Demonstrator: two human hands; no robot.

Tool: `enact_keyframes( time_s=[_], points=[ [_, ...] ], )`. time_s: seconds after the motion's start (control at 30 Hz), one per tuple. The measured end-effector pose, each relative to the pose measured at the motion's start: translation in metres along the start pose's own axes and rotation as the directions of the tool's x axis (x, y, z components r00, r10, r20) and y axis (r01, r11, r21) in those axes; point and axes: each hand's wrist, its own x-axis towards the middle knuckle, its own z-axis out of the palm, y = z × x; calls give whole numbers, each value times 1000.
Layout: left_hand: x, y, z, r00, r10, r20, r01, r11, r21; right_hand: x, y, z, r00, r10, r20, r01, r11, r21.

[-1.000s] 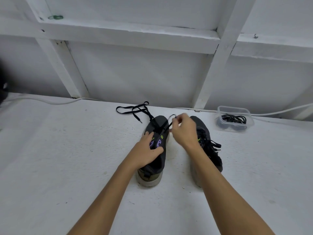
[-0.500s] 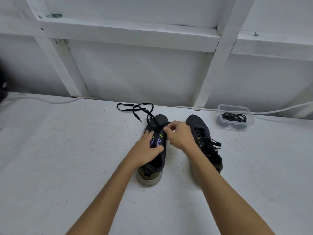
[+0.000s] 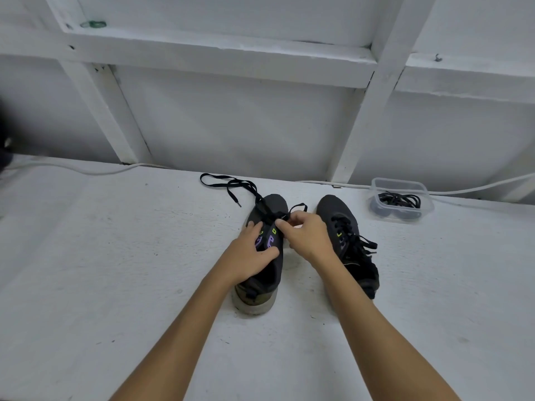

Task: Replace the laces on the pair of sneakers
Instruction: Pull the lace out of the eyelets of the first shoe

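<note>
Two dark grey sneakers stand side by side on the white surface, toes pointing away. My left hand (image 3: 251, 250) grips the left sneaker (image 3: 260, 285) over its tongue, thumb on the inner side. My right hand (image 3: 304, 235) pinches a black lace (image 3: 231, 185) near the sneaker's lowest eyelets; the rest of the lace trails off past the toe to the left. The right sneaker (image 3: 335, 209) is laced with black laces, partly hidden behind my right forearm.
A clear plastic container (image 3: 421, 209) with black laces inside sits at the back right by the wall. A white cable (image 3: 86, 169) runs along the foot of the white framed wall.
My right hand dropped from a raised pull on the lace down to the eyelets, then lifted slightly again. The left hand stayed on the sneaker.
</note>
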Motion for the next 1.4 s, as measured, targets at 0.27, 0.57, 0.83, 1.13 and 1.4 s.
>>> enact_keyframes(
  time_s=[0.27,0.57,0.83,1.13,1.4],
  points=[
    [0,-2,1,1000,-2,-4,2,999,-51,10,-11,-11,913,143,-382,2,935,356],
    [0,-2,0,1000,1,-13,-2,1000,-29,1,-4,2,999,52,10,-52,997,50],
    [0,-2,1,1000,-5,-1,5,999,-39,7,-10,-2,913,100,-396,43,941,336],
    [0,0,0,1000,-6,-11,6,1000,-8,-3,0,2,996,88,7,-88,988,128],
    [-3,1,0,1000,-11,-3,11,999,-48,13,-13,-3,905,76,-419,70,944,322]
  ],
)
